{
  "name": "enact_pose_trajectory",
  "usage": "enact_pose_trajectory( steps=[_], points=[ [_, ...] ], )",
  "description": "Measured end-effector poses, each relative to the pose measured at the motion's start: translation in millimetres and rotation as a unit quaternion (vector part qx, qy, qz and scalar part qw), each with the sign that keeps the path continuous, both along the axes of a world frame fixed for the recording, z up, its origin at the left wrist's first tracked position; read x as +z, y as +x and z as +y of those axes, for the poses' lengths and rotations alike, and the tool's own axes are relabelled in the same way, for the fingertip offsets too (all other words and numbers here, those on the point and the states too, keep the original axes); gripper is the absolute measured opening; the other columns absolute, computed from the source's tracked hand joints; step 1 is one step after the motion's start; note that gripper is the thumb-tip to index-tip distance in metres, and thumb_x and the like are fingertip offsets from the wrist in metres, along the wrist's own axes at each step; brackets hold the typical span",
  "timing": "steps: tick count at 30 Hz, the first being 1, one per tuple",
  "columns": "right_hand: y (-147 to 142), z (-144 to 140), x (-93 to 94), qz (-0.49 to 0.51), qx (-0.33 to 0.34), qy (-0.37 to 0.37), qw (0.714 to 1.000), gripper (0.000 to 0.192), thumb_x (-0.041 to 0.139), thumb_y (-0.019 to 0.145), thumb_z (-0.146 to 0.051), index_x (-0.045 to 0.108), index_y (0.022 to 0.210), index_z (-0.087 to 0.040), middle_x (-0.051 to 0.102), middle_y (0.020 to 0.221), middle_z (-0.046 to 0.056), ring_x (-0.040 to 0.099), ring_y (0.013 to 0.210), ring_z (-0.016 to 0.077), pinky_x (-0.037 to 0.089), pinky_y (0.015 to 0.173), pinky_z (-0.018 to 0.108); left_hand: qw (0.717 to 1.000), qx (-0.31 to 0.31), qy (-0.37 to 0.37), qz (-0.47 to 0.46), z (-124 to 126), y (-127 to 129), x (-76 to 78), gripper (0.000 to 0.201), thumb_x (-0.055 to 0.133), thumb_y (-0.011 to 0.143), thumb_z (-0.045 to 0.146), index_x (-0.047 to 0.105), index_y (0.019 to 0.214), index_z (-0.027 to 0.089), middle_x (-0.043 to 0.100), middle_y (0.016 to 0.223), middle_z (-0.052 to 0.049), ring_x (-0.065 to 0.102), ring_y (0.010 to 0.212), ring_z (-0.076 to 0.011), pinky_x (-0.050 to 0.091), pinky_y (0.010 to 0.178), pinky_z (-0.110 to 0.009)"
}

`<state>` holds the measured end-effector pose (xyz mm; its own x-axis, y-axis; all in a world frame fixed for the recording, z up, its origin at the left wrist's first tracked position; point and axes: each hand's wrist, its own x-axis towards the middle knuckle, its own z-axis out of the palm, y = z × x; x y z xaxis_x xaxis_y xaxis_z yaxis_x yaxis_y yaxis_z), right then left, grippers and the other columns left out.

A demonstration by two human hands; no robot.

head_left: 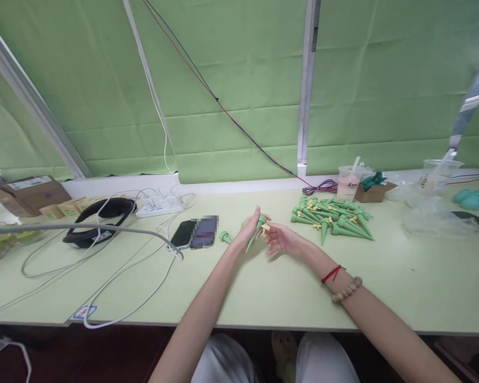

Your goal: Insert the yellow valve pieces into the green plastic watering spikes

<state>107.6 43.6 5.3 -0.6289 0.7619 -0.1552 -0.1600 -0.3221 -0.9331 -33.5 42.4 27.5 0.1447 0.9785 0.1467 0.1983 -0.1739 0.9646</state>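
Observation:
My left hand (248, 230) is closed around a green plastic watering spike (256, 234), its pointed end slanting down toward me. At the spike's upper side sits a small yellow valve (265, 229), which my right hand (283, 240) pinches between thumb and forefinger, the other fingers loosely curled. Just left of my left hand, a green piece (225, 237) like a spike's cap lies on the table; whether more of it is hidden I cannot tell. To the right is a pile of green spikes (349, 227), several with yellow valves fitted.
Two phones (182, 234) lie left of my hands, near a power strip (159, 206), loose white cables and a black headset (91, 240). Behind the pile stand a drink cup (347, 183) and a small cardboard box (375, 192). Plastic bags (431, 215) lie at the right.

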Motion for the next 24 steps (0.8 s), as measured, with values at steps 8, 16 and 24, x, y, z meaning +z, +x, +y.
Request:
enact_pose_trajectory(
  steps=[8,16,24],
  points=[
    [2,-7,8.0,0.076,0.105,-0.119,0.984,0.024,0.045,0.087,-0.029,0.059,0.082,-0.011,0.060,0.062,0.000,0.058,0.049,0.0070,0.053,0.057,0.021,0.999,-0.041,-0.014,-0.030,-5,2,6.1,0.059,0.030,0.076,0.067,0.060,0.075,0.015,0.035,0.032,0.007,0.030,0.024,-0.0057,0.018,0.029,-0.017],
    [1,-9,16.6,0.048,0.004,-0.040,0.998,0.006,0.061,0.076,-0.017,0.064,0.073,-0.013,0.066,0.074,0.003,0.058,0.057,0.0048,0.051,0.058,0.014,0.997,-0.061,0.045,0.005,-10,-2,12.8,0.051,0.042,0.074,0.061,0.060,0.073,0.014,0.043,0.040,0.004,0.037,0.031,-0.0059,0.020,0.030,-0.017],
    [-10,-12,9.0,-0.069,-0.204,0.251,0.944,0.029,0.072,0.060,-0.030,0.046,0.055,-0.017,0.056,0.051,-0.004,0.057,0.050,0.0099,0.051,0.049,0.022,0.998,0.042,0.041,0.024,-2,5,-1.3,0.051,0.039,0.076,0.061,0.060,0.068,0.015,0.037,0.040,0.006,0.031,0.031,-0.0051,0.023,0.033,-0.019]
  ],
)
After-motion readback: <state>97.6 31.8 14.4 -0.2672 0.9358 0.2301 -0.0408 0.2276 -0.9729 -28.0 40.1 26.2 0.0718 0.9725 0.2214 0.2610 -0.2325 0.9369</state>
